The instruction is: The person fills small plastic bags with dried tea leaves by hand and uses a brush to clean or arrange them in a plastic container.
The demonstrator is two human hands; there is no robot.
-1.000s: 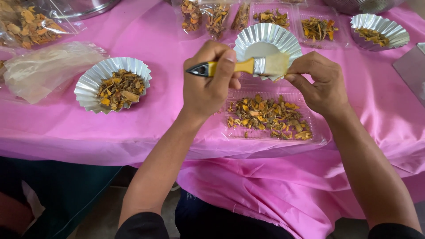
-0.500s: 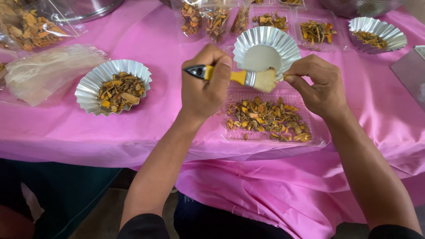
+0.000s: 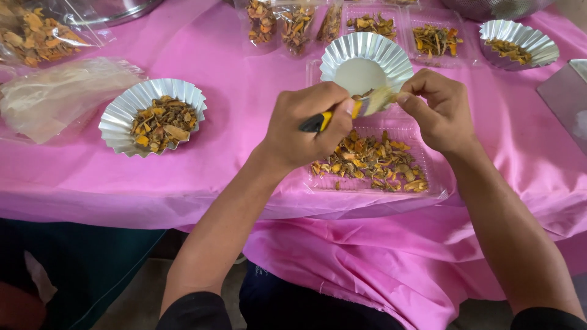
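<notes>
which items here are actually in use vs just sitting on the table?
In use:
- left hand gripping brush
- right hand pinching empty foil cup
- clear tray of dried pieces beneath

Lying about:
- filled foil cup
- far foil cup
- plastic bag

Counter (image 3: 214,177) under a bright pink cloth, wrinkled, front edge draped down in loose folds. Light is even and soft, daylight-like, faint shadows only. Below the cloth edge: grey-brown floor (image 3: 140,302), bare, partly shadowed. Dark green fabric (image 3: 85,263) hangs at lower left under the counter. Grey flat surface (image 3: 565,98) at far right edge. No walls or windows in view.
</notes>
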